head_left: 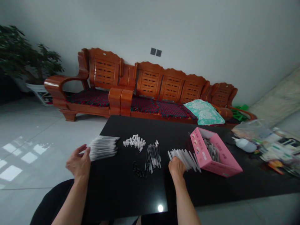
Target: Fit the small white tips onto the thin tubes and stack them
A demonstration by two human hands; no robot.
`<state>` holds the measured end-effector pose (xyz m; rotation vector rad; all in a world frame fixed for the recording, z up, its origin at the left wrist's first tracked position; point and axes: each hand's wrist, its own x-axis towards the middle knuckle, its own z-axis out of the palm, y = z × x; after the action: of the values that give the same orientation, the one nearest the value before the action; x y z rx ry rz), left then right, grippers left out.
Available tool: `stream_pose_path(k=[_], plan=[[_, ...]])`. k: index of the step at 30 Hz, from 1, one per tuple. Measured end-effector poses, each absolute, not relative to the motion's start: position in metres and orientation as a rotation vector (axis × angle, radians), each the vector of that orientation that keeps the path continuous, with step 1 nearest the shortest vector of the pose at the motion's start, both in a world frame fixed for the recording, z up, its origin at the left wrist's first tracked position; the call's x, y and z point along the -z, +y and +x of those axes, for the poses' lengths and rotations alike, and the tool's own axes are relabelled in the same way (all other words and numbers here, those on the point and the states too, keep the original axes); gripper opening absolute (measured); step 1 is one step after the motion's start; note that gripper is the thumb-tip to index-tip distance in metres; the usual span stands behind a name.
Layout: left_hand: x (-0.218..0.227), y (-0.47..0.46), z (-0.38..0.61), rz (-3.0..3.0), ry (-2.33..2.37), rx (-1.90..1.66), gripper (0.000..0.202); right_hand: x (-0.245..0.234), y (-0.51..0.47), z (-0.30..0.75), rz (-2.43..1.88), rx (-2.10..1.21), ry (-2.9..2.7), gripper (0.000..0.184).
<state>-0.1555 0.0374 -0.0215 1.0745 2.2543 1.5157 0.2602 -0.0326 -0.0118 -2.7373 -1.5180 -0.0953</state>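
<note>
My left hand (79, 162) rests at the near end of a stack of white pen barrels (103, 147) on the left edge of the black table (122, 190); its fingers are spread and touch the barrel ends. My right hand (177, 165) is curled over the near end of a second pile of white barrels (185, 157) beside a pink box (217, 156). Between the hands lie a heap of white caps (135, 141), a bundle of thin refills (153, 154) and a few small black tips (138, 171).
The open pink box holds more pens. At the right end of the table are a white bottle (245, 144), a clear plastic bag (252, 128) and mixed clutter. Behind stands a carved wooden sofa (150, 87) with a teal pillow (203, 112); a potted plant (23, 56) is far left.
</note>
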Motion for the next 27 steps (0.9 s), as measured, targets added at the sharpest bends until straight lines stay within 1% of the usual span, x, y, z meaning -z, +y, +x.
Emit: stream_pose_path(k=[2,5,7,9,13,19,23,27], plan=[[0.009,0.032,-0.127,1.255,2.185,-1.55,0.038,0.009,-0.031,0.259,-2.739,0.079,-1.541,0.019],[0.002,0.023,-0.07,1.531,1.813,-1.485,0.027,0.007,-0.028,0.259,-2.726,0.076,-1.546,0.02],[0.005,0.018,-0.029,1.663,1.526,-1.32,0.017,0.005,-0.027,0.257,-2.701,0.067,-1.512,0.021],[0.012,0.016,0.006,1.802,1.335,-1.135,0.012,0.004,-0.028,0.252,-2.642,0.034,-1.477,0.021],[0.021,0.02,0.049,2.005,1.468,-0.829,0.011,0.006,-0.034,0.238,-2.437,-0.134,-1.486,0.021],[0.024,0.033,0.063,2.069,1.688,-0.502,0.015,0.026,-0.043,0.236,-2.233,-0.333,-1.392,0.021],[0.025,0.038,0.067,2.052,1.721,-0.377,0.017,0.037,-0.044,0.242,-2.085,-0.432,-1.278,0.021],[0.025,0.044,0.073,2.042,1.76,-0.328,0.024,0.041,-0.044,0.243,-2.055,-0.465,-1.201,0.021]])
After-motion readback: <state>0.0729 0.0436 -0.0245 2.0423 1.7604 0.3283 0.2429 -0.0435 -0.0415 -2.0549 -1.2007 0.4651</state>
